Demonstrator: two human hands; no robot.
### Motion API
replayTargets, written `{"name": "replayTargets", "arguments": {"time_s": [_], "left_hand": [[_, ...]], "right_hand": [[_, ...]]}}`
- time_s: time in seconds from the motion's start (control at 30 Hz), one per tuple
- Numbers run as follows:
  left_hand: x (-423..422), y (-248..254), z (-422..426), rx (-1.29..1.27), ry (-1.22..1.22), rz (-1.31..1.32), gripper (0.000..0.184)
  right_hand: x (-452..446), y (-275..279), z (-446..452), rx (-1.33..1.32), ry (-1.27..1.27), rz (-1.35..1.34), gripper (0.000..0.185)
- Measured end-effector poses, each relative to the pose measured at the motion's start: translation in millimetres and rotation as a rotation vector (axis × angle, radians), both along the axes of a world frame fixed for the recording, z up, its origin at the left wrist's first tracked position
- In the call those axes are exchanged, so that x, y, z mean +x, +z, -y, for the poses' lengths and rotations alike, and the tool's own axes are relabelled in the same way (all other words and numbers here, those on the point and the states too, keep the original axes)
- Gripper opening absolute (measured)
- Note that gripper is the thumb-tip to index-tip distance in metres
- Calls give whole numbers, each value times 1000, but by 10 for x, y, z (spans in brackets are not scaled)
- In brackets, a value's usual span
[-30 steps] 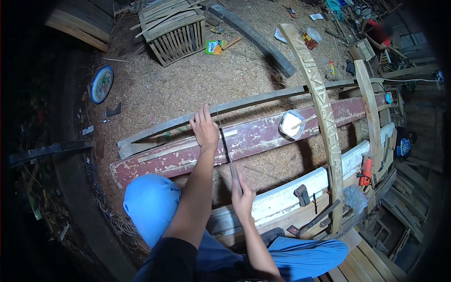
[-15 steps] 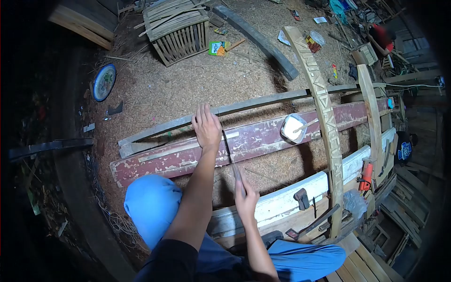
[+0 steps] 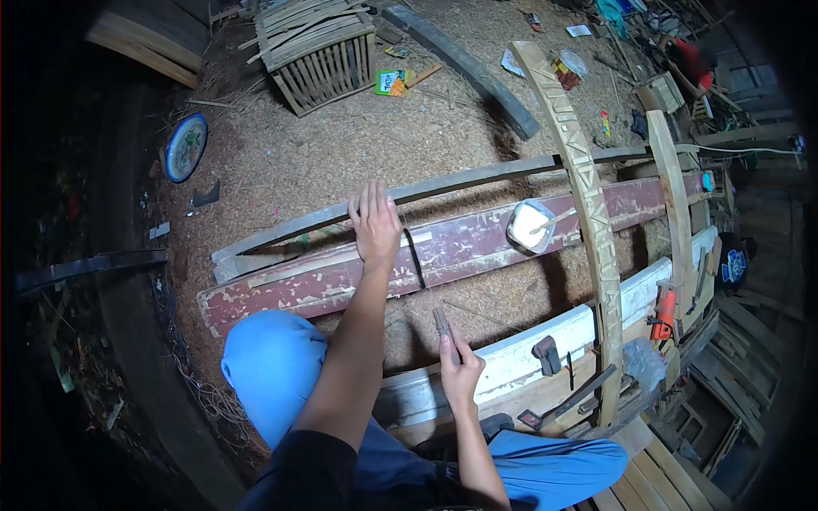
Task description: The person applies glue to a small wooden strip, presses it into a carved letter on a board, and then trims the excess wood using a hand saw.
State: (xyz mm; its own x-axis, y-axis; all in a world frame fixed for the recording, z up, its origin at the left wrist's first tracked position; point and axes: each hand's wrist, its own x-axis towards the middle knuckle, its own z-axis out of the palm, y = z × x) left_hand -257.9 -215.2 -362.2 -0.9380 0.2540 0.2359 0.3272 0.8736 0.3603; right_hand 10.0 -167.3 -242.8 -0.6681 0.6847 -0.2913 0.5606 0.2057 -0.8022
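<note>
Curved beam (image 3: 477,177): on the shavings-strewn ground side of the red plank (image 3: 464,236), just beyond it from the person. Long axis runs lower left to upper right of view, bowed toward the top. Left end looks forked; right end goes under the carved plank (image 3: 588,194), which crosses it steeply.

Left hand (image 3: 376,226): on the beam left of its middle, fingers nearly straight and together over it, pointing away from the person. Thumb side unclear, so can't tell if it grips or only presses.

Right hand (image 3: 463,373): grasping the tool handle (image 3: 440,320), over the gap between the red plank and the white board (image 3: 532,342). Tool points away from the person, up and slightly left, long axis roughly crosswise to the beam, aimed just right of the left hand. Blade is edge-on and faint; dark line across the red plank could be blade or shadow, can't tell.

White-filled tub (image 3: 530,227) with a stick sits on the red plank, left of the carved plank.
</note>
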Motion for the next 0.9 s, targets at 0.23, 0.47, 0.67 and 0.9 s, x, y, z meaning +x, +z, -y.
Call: {"name": "replayTargets", "arguments": {"time_s": [0.23,0.47,0.67,0.9], "left_hand": [[-6,14,-9,4,-3,-13,43],[-44,-61,2,34,3,-51,41],[-31,-81,0,55,3,-19,41],[-28,-59,7,33,14,-3,40]], "right_hand": [[-394,-57,68,-80,-140,-130,34],[-549,-249,212,-43,-79,-158,37],[-640,-327,256,-128,-93,-138,40],[-768,-198,236,285,62,85,45]]}}
